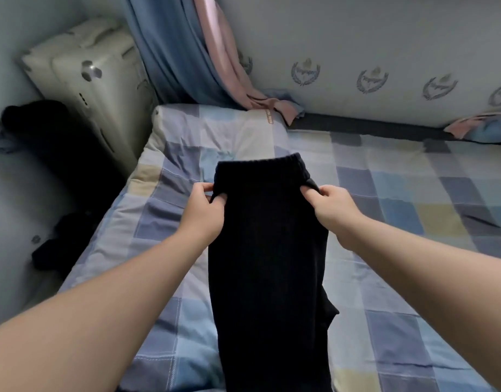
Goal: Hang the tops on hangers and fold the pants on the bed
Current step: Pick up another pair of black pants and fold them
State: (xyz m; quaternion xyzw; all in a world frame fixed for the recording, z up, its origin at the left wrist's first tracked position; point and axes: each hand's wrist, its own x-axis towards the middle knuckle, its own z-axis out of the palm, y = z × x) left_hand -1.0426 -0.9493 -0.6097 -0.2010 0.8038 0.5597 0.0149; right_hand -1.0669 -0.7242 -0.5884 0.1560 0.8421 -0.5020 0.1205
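Dark pants (267, 250) lengthwise on bed (413, 193), waistband farthest, left hand (204, 210) and right hand (332, 206) pinching its sides

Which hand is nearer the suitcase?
Left. The left hand grips the pants at the edge toward the suitcase; the right hand grips the opposite edge, farther away.

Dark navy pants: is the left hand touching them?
Touching. The head view shows the left hand pinching the dark navy pants at their left edge.
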